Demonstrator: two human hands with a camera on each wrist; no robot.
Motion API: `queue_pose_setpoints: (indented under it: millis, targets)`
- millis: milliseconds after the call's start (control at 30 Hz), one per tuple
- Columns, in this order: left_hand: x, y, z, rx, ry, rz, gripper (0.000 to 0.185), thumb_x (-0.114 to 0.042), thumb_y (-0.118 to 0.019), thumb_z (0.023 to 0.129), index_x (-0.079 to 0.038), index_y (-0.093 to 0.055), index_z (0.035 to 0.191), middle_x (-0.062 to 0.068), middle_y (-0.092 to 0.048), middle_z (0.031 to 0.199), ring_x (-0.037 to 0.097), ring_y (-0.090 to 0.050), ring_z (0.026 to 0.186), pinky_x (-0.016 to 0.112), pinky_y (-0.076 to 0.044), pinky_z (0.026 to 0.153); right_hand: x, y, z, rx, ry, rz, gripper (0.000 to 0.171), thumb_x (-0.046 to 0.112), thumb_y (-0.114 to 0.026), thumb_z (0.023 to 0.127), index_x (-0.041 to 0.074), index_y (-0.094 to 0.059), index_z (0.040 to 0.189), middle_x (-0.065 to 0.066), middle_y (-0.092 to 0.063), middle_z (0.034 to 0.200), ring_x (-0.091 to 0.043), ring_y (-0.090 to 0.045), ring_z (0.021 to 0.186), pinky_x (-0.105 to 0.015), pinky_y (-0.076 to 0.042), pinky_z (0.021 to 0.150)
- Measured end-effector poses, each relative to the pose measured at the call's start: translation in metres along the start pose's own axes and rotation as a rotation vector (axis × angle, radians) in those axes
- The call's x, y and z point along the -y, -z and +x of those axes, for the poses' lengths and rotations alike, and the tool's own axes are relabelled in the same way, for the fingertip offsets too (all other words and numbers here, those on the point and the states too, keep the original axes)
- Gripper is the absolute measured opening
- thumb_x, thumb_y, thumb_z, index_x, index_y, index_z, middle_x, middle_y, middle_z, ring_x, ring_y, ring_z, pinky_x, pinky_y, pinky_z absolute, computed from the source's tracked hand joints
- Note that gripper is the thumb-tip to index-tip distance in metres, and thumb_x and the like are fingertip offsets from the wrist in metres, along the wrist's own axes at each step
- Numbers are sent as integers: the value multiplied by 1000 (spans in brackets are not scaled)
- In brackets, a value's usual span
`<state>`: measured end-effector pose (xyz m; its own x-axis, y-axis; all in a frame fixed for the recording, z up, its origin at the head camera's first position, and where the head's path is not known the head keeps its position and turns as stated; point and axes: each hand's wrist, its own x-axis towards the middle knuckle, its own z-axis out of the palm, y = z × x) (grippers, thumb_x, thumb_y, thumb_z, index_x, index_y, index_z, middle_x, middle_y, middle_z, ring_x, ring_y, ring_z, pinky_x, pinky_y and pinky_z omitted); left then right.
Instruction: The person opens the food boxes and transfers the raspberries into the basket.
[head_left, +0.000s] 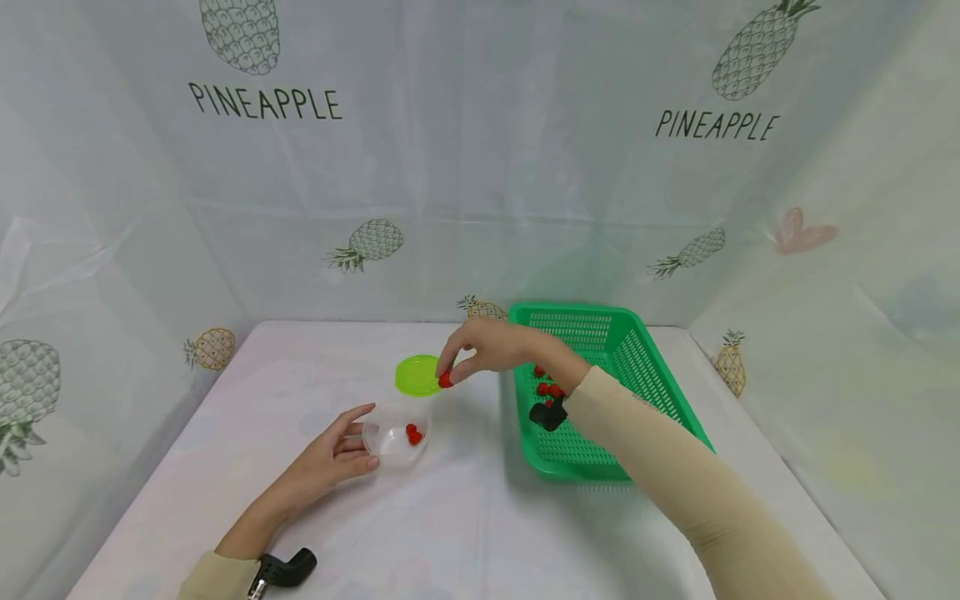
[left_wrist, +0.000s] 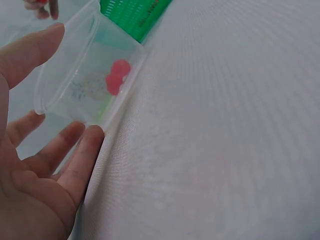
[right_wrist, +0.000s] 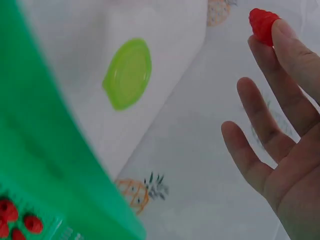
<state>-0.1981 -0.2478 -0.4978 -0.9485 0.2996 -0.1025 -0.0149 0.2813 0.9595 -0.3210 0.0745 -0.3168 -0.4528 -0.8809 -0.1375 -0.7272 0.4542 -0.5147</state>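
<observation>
My right hand pinches a red raspberry between thumb and index finger, the other fingers spread. It is held above the table, by the right edge of a lime-green lid. On the left, my left hand rests against the side of a clear plastic container, thumb and fingers spread loosely about its rim. A few red raspberries lie together on the container's floor. More raspberries are in the green basket, partly hidden in the head view by my right forearm.
The basket stands at the table's right side, beneath my right forearm. A white cloth with faint prints covers the table. Pineapple-printed sheeting closes off the back and both sides. Each wrist carries a black device.
</observation>
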Motion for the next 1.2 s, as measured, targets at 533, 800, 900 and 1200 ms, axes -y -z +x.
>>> queue_pose_setpoints:
  millis: [533,800,900,1200]
  targets:
    - [-3,-1,1,-2,13,19,88,-24,-82,95,-25,-31,166,22,-45,153,34,-58,132,25,-55,95,-72,16,-113,-94,-161,35,19,10,-78,97,10,-81,116,2,-80,111,-18,-74,104,-50,-55,104]
    - [-3,1,-3,-1,12,1,89,-22,-82,95,-24,-29,167,21,-45,153,33,-57,129,23,-56,93,-106,-1,-133,-68,-275,21,22,11,-78,97,7,-80,119,0,-79,116,-17,-73,107,-34,-60,90]
    - [-3,1,-4,6,13,-10,90,-23,-82,95,-24,-29,167,21,-45,152,33,-57,129,24,-56,93,-114,-5,-135,-61,-267,30,21,10,-77,97,6,-80,118,-3,-79,115,-17,-74,104,-33,-61,88]
    - [-4,-2,-1,11,16,-16,90,-22,-82,95,-24,-29,167,21,-45,152,34,-57,130,24,-57,93,-131,-16,-137,-45,-282,36,20,8,-79,96,6,-80,116,-2,-79,111,-14,-74,101,-30,-61,86]
